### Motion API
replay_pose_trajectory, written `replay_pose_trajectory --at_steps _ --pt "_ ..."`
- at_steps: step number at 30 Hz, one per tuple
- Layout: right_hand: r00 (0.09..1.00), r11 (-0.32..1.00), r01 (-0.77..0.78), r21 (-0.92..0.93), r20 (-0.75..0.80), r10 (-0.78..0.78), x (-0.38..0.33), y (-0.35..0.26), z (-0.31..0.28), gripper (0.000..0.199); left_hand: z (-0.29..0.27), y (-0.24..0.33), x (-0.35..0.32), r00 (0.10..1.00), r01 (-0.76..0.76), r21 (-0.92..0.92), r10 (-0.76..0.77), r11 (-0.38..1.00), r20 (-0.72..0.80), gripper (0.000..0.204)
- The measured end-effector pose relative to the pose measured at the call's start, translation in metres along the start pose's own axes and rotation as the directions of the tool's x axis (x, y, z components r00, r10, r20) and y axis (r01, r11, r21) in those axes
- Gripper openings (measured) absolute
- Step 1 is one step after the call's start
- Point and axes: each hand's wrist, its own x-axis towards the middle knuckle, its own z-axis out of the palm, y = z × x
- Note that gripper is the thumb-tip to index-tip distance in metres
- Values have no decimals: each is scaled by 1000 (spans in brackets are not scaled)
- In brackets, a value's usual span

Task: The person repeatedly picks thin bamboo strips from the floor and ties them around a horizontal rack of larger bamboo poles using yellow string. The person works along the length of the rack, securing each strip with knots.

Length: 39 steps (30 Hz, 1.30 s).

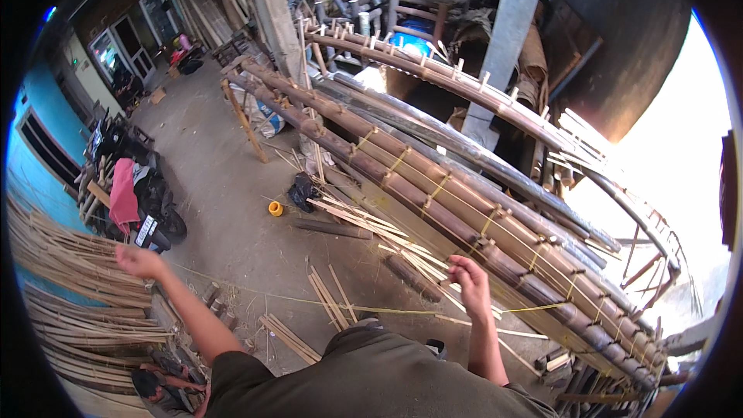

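My left hand (139,262) is stretched out to the left, fingers closed at the end of a thin yellow strip. This strip (379,312) runs low across in front of me, past my right wrist, to the bamboo poles. My right hand (470,286) is raised beside the nearer pole with its fingers curled together; anything in them is too small to make out. Two long brown bamboo poles (395,184) lie side by side, sloping down to the right, with short crosspieces and yellow ties (437,186) at intervals.
Split bamboo strips (387,228) lie on the floor below the poles, near a yellow cup (275,208) and a black bag (302,191). A large strip bundle (77,263) and a motorbike (147,201) are at left. A concrete post (275,15) and another pegged pole (433,70) stand beyond.
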Motion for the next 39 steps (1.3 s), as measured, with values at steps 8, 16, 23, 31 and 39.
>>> replay_pose_trajectory --at_steps 8,16,23,31,39 --pt "916 964 5 -265 388 101 70 -16 132 20 -5 133 -238 -162 -31 209 -211 977 964 52" --pt "900 965 125 -233 435 -12 153 -4 194 28 -10 258 -328 -716 695 685 118 218 688 34" --pt "637 806 477 -351 769 -42 230 -18 204 29 41 242 -329 -756 629 712 33 313 653 20" --pt "723 903 335 -269 688 -63 296 9 241 15 98 214 -342 -743 664 703 124 253 657 23" --pt "880 807 310 -503 473 -44 370 53 328 19 246 163 -357 -503 681 533 208 -503 839 28"
